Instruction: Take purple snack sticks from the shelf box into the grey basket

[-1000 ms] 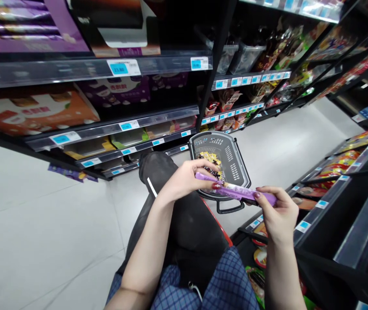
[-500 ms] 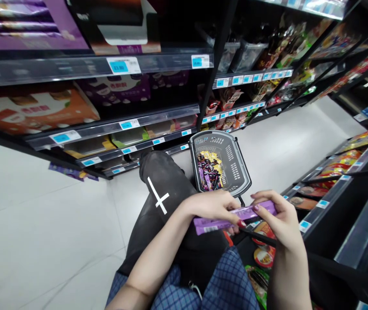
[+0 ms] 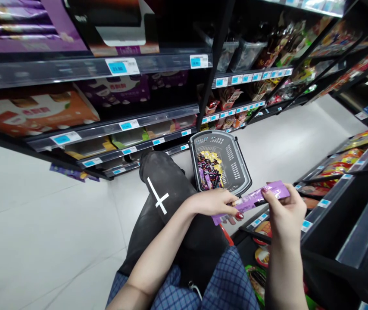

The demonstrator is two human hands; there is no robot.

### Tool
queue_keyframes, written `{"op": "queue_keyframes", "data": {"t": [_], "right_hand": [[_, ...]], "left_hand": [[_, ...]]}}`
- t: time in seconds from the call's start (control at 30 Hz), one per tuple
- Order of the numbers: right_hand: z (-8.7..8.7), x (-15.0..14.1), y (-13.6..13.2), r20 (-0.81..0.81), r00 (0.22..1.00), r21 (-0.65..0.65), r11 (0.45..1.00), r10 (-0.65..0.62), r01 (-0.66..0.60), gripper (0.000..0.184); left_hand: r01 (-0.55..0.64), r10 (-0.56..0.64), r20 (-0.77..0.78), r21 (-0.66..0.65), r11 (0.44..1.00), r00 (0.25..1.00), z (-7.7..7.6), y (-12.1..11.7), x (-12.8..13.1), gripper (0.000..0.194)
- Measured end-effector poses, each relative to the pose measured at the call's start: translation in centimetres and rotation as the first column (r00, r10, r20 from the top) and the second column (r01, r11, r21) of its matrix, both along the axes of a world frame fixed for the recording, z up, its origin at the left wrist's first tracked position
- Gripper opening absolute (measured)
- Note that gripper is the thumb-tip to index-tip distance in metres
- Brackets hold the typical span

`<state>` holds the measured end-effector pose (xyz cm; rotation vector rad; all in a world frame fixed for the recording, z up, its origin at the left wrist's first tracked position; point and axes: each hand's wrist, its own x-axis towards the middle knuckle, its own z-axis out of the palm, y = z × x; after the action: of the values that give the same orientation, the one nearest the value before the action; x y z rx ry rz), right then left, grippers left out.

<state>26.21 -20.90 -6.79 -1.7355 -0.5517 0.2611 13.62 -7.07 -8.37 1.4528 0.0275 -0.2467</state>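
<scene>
Both my hands hold one long purple snack packet (image 3: 257,196), tilted up to the right. My left hand (image 3: 216,202) pinches its lower left end, and my right hand (image 3: 284,211) grips the upper right end with thumb on top. Beyond the hands, on the floor, sits a grey shopping basket (image 3: 238,161) with several small yellow, purple and dark packets in it. My raised knee in black trousers with a white cross (image 3: 161,193) lies just left of the basket.
Dark shelving with boxed goods and blue price tags (image 3: 122,66) runs along the left and back. A lower shelf unit (image 3: 339,193) with snack packs stands at the right, close to my right hand. Pale tiled floor (image 3: 42,224) stretches between them.
The packet and both hands dropped from above the basket toward my lap, then its right end rose and tilted up toward the right shelf. The basket's contents came into view.
</scene>
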Motion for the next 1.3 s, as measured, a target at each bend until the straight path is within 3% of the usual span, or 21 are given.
{"op": "queue_keyframes", "data": {"t": [0.1,0.17,0.27,0.33,0.4,0.43,0.5,0.53,0.6,0.67,0.73,0.83,0.9,0.97,1.03,1.1,1.13,1.23,1.3], "right_hand": [[0.1,0.5,-0.4,-0.050,0.999,0.082,0.996,0.020,-0.016,0.027],[0.0,0.9,-0.9,-0.153,0.967,0.167,0.970,0.203,-0.177,0.040],[0.0,1.2,-1.5,-0.203,0.800,0.257,0.819,0.564,-0.513,0.058],[-0.1,1.2,-1.5,-0.133,0.703,0.264,0.708,0.699,-0.655,0.045],[0.0,1.0,-1.3,-0.065,0.667,0.301,0.651,0.743,-0.696,0.030],[0.1,0.9,-1.1,-0.052,0.685,0.333,0.659,0.727,-0.674,0.026],[0.3,0.8,-0.7,-0.050,0.784,0.371,0.740,0.619,-0.560,0.025],[0.3,0.8,-0.6,-0.056,0.834,0.358,0.791,0.548,-0.496,0.024],[0.3,1.0,-0.7,-0.051,0.905,0.302,0.870,0.422,-0.389,0.022],[0.1,1.4,-1.1,-0.031,0.939,0.240,0.914,0.343,-0.326,0.021],[-0.1,1.6,-1.7,-0.040,0.951,0.183,0.938,0.306,-0.294,0.024],[-0.3,1.6,-2.1,-0.122,0.937,0.069,0.945,0.327,-0.321,0.035],[-0.3,1.4,-2.1,-0.175,0.932,0.005,0.947,0.318,-0.322,0.036],[-0.3,1.2,-1.7,-0.197,0.936,-0.034,0.952,0.291,-0.304,0.031],[-0.3,1.2,-1.2,-0.178,0.943,-0.070,0.952,0.281,-0.297,0.027],[-0.4,1.0,-0.6,-0.132,0.943,-0.113,0.940,0.306,-0.321,0.026],[-0.5,0.8,-0.3,-0.125,0.935,-0.132,0.928,0.333,-0.348,0.028],[-1.5,0.2,0.3,-0.232,0.876,-0.137,0.877,0.423,-0.460,0.034],[-3.0,0.0,0.5,-0.302,0.859,-0.110,0.880,0.413,-0.462,0.036]], "left_hand": [[0.039,-0.041,-0.008,-0.132,0.991,0.999,-0.2,-0.1,0.0,0.011],[0.081,-0.083,0.004,-0.255,0.964,0.997,-0.1,-0.4,0.0,0.011],[0.213,-0.207,0.067,-0.474,0.854,0.976,0.0,-1.1,0.4,0.017],[0.299,-0.281,0.117,-0.537,0.789,0.953,-0.1,-1.7,0.8,0.027],[0.323,-0.302,0.126,-0.498,0.805,0.945,-0.1,-2.3,1.3,0.037],[0.305,-0.283,0.118,-0.435,0.847,0.952,0.0,-2.6,1.6,0.040],[0.200,-0.175,0.126,-0.223,0.954,0.976,0.3,-3.4,1.9,0.045],[0.118,-0.101,0.144,-0.114,0.986,0.984,0.5,-3.7,2.0,0.045],[-0.037,0.036,0.165,0.004,0.999,0.986,0.6,-4.5,2.2,0.034],[-0.105,0.112,0.113,-0.065,0.992,0.987,0.4,-5.0,2.3,0.020],[-0.058,0.069,0.031,-0.264,0.963,0.997,-0.2,-5.3,2.5,0.017],[0.066,-0.069,0.015,-0.551,0.832,0.998,-1.3,-4.9,2.9,0.023],[0.108,-0.116,0.027,-0.611,0.784,0.993,-1.9,-4.3,3.1,0.030],[0.100,-0.107,0.017,-0.532,0.841,0.994,-2.1,-3.7,3.1,0.032],[0.025,-0.025,0.004,-0.262,0.965,1.000,-2.0,-3.1,2.9,0.028],[-0.037,0.037,-0.008,0.017,0.999,0.999,-1.8,-2.4,2.6,0.023],[-0.039,0.042,-0.029,0.079,0.996,0.999,-1.7,-2.2,2.4,0.023],[-0.002,0.003,-0.080,0.015,1.000,0.997,-1.5,-1.4,2.1,0.025],[0.005,-0.002,-0.069,0.044,0.999,0.998,-1.7,-1.0,1.9,0.029]]}}
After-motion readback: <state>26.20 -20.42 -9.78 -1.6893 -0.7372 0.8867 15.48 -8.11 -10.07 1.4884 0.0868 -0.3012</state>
